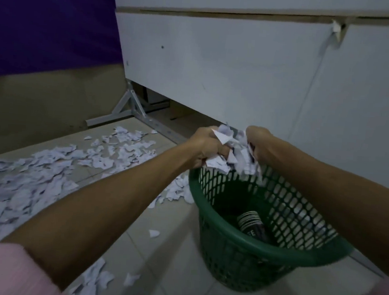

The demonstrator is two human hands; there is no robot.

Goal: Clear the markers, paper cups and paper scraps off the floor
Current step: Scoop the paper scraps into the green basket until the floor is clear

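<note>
Hands are meeting above the far rim of a green basket (262,249). The left hand (206,148) and the right hand (259,143) are each curling their fingers around one shared bundle of paper scraps (232,153), pressing it between them just over the basket's opening. The lowest scraps are hanging down past the rim. Inside the basket a striped paper cup (250,221) is lying on its side, its long axis running from upper left to lower right; which end is the mouth cannot be told. The basket is standing upright on the tiled floor (177,249), near a white panel (240,70). More torn paper (49,171) is lying spread over the floor to the left, well apart from the basket, with a few stray bits (154,233) lying nearer.
</note>
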